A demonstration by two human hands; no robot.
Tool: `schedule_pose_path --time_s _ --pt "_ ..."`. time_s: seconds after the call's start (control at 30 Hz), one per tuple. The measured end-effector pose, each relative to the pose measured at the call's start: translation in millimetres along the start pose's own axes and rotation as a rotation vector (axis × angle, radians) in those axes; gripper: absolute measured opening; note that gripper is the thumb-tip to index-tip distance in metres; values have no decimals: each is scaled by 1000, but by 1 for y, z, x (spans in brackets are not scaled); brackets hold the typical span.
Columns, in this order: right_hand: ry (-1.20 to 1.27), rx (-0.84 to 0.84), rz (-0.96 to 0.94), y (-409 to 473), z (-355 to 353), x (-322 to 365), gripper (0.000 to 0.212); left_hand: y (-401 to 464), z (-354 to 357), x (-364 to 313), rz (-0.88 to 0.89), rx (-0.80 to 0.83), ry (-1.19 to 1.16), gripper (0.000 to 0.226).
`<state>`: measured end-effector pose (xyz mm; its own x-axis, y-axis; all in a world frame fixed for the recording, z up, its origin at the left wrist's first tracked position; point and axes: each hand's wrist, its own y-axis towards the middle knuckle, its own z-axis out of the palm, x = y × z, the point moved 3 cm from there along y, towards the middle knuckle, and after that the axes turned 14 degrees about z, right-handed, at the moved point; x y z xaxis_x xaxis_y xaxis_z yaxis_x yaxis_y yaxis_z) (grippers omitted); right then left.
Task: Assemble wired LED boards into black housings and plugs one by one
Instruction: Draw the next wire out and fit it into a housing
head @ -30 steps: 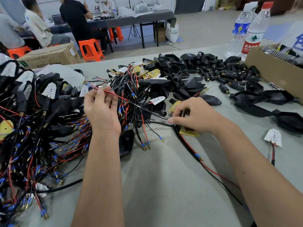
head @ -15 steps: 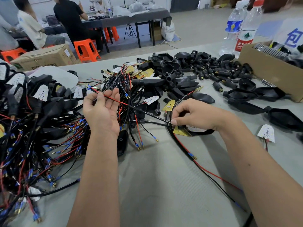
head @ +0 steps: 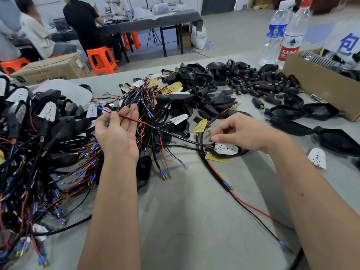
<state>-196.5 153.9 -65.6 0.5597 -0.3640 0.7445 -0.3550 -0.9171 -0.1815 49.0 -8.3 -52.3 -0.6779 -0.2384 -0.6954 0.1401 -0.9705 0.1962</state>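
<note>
Both hands work one lead: left hand pinches the red wire, now drawn taut. Right hand pinches the white board, now seated in its black housing; plug presumably next.

My left hand is raised palm-up over the left half of the worktop, fingers straight and close together, thumb pinching against the forefinger. My right hand lies palm-down nearer the middle, fingers curled, thumb and forefinger tips pinched together. Both forearms are bare and reach in from the near edge.
</note>
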Motion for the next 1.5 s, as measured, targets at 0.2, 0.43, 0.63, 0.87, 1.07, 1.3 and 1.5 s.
schedule_pose_path --time_s 0.2,0.43,0.63,0.87,1.07,1.3,1.5 --pt "-129 -34 59 1 0 -4 14 -1 0 1 -59 -9 -9 11" --pt "-113 195 67 -9 -6 -3 11 1 1 -1 -87 -3 -54 13" --pt "-46 213 26 -10 -2 6 7 -3 6 2 -107 24 -88 13" --pt "-23 108 57 -7 -8 1 15 -10 11 9 -95 166 82 16" --pt "-177 266 107 -14 -9 -4 10 -7 7 2 -73 144 69 28" --pt "26 -168 -5 -5 -19 0 18 2 0 -5 58 168 310 28" --pt "-115 -416 25 -3 -17 0 23 1 -4 -7 89 164 387 26"
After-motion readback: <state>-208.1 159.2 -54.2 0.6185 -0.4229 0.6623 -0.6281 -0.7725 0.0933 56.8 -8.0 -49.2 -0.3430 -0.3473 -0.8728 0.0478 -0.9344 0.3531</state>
